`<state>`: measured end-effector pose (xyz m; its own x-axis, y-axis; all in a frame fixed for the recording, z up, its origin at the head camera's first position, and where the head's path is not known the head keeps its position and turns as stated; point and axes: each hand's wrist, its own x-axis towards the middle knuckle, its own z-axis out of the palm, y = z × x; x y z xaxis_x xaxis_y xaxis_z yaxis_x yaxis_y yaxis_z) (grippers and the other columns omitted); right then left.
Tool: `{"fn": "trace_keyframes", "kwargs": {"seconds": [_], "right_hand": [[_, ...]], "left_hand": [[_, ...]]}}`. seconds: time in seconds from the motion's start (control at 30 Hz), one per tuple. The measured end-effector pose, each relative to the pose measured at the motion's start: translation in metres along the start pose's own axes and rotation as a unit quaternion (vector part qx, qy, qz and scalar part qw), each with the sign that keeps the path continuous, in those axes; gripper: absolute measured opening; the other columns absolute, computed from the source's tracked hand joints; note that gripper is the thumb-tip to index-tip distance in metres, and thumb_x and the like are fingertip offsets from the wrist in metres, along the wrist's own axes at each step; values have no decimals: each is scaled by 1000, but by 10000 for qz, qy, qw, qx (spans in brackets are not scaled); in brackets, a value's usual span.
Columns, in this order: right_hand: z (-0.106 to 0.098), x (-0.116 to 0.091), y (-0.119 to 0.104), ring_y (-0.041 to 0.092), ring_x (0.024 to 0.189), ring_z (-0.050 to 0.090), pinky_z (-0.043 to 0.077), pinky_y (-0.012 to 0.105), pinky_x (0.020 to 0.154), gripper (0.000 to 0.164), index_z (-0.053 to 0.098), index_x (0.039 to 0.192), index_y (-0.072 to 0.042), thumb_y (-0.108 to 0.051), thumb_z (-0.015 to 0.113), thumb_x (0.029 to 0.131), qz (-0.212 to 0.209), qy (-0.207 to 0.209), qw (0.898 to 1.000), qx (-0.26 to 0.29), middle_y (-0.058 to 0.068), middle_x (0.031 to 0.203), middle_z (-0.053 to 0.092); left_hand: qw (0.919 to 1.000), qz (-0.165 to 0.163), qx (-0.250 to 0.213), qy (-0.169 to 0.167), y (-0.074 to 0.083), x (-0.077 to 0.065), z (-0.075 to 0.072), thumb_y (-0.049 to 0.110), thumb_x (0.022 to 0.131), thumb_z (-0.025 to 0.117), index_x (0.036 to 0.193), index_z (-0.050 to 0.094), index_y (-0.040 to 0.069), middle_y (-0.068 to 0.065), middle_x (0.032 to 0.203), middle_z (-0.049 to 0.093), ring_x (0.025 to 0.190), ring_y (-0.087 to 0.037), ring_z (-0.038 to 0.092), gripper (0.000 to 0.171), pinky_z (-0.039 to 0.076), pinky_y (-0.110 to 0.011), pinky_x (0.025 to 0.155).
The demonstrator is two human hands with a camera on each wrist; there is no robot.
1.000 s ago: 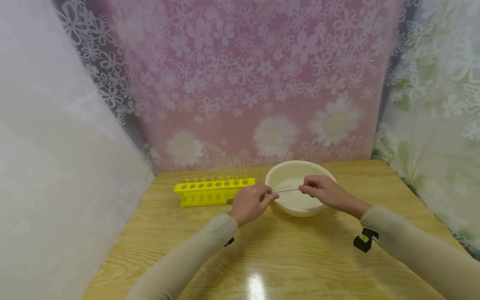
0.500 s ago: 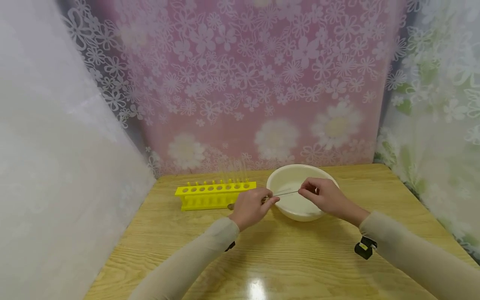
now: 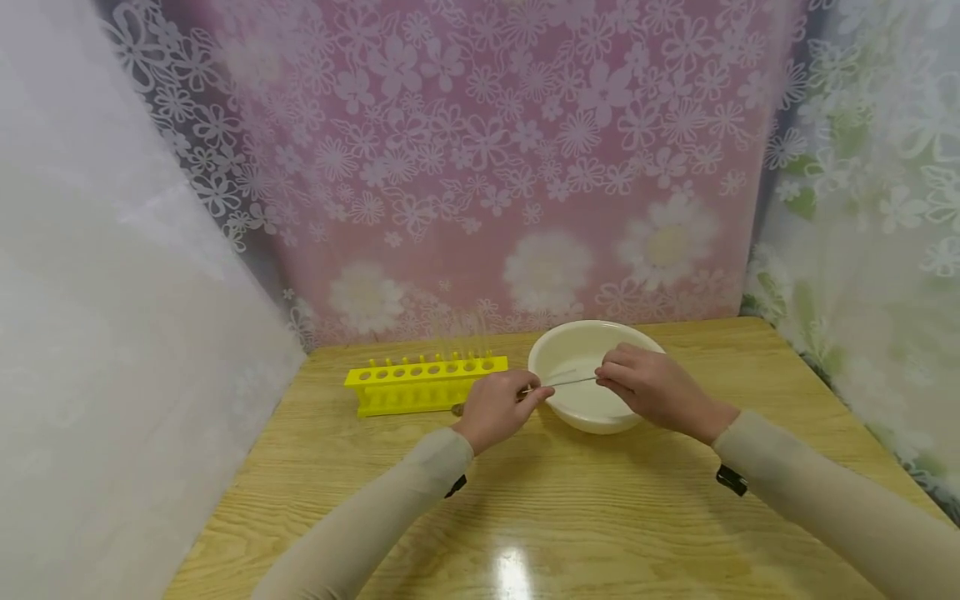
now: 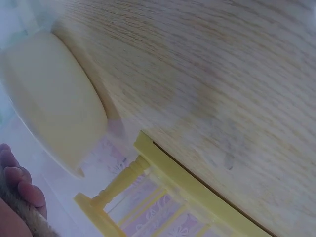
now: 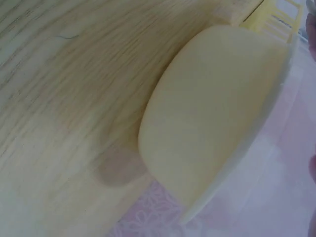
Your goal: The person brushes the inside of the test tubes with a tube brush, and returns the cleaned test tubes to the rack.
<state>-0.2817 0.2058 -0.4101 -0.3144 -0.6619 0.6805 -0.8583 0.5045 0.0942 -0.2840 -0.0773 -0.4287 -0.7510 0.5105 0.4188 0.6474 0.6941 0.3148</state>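
A test tube brush is held level between both hands, over the near left part of a cream bowl (image 3: 600, 422). My left hand (image 3: 493, 410) grips it toward its bristly end; brown bristles (image 4: 35, 220) show under the fingers in the left wrist view. The bristle tip pokes out on the left of that hand. My right hand (image 3: 654, 387) pinches the thin metal wire (image 3: 576, 382) of the brush with thumb and fingers above the bowl. In the right wrist view, only bits of fingers show at the right edge, beside the bowl (image 5: 207, 108).
A yellow test tube rack (image 3: 408, 382) stands left of the bowl, partly behind my left hand. Several clear glass tubes (image 3: 480, 335) rise at its right end. Wooden table (image 3: 585, 517) lies in front; a pink flowered curtain (image 3: 450, 208) hangs behind.
My right hand has turned at the wrist, and its fingers curl in closer over the wire. The left hand keeps its hold on the brush. Bowl and rack stay put.
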Motion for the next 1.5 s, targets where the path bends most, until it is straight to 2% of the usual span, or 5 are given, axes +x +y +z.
{"fn": "trace_keyframes", "kwargs": {"seconds": [0.27,0.6,0.9,1.2,1.5], "right_hand": [[-7,3,-5,3,63,44,42,24,58,8,65,89,-13,-15,70,96,1637,-875,9639,1907,-6,76,56],[-13,12,-8,16,54,29,27,37,55,36,44,76,-6,-23,52,107,4560,-1346,6908,5447,0,64,39],[-5,3,-13,9,71,55,48,28,61,15,69,101,-11,-12,78,89,1795,-310,9778,1039,-2,85,64],[-3,4,-8,21,73,63,55,35,63,32,69,91,-3,-18,47,108,-866,394,9883,-1194,6,83,66],[-9,4,-9,7,66,55,48,26,59,8,69,88,-10,-13,69,96,219,-431,9988,9,-2,78,63]], "left_hand": [[9984,316,347,300,-1,-1,1,53,100,55,88,71,28,17,69,56,52,2,43,32,34,-16,47],[9931,668,789,546,4,-3,5,54,100,54,95,72,27,16,77,63,57,4,49,33,36,-13,50],[9985,279,361,288,6,-2,0,53,102,52,94,72,26,15,74,60,56,3,48,34,37,-15,50],[9991,249,262,215,3,-5,2,55,101,51,92,70,27,16,72,57,55,2,45,35,35,-16,49],[9968,483,576,268,2,-3,-2,54,100,54,91,72,28,16,73,59,54,3,44,33,33,-15,48]]}}
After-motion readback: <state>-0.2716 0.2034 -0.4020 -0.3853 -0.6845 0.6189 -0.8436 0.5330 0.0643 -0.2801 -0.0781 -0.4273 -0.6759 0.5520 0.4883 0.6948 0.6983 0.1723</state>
